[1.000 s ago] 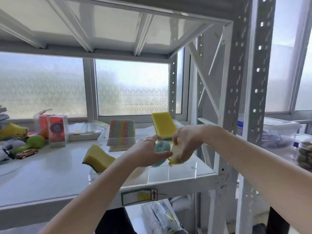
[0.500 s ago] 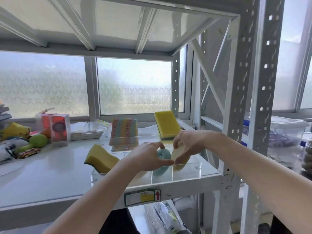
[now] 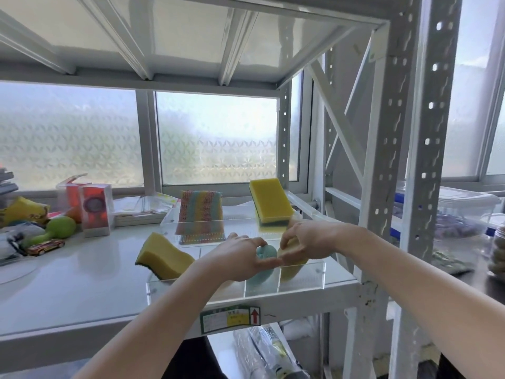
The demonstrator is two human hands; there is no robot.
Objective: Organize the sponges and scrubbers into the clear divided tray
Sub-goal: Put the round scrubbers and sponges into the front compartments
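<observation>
In the tray (image 3: 300,280), teal scrubber (image 3: 263,269) stands upright.

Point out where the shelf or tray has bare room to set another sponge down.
Bare shelf lies between the toy car and the wavy yellow sponge. The tray looks free between the striped scrubber and the upright yellow sponge. Its near right compartments are crowded by both hands.

A white metal shelving unit (image 3: 426,165) with perforated uprights and diagonal bracing fills the view. Its white shelf surface (image 3: 68,285) lies below an upper shelf (image 3: 191,36) with ribbed underside. Behind it, frosted patterned windows (image 3: 218,140) in pale frames admit diffuse daylight. A label with a red arrow (image 3: 231,318) is fixed to the shelf's front edge.
</observation>
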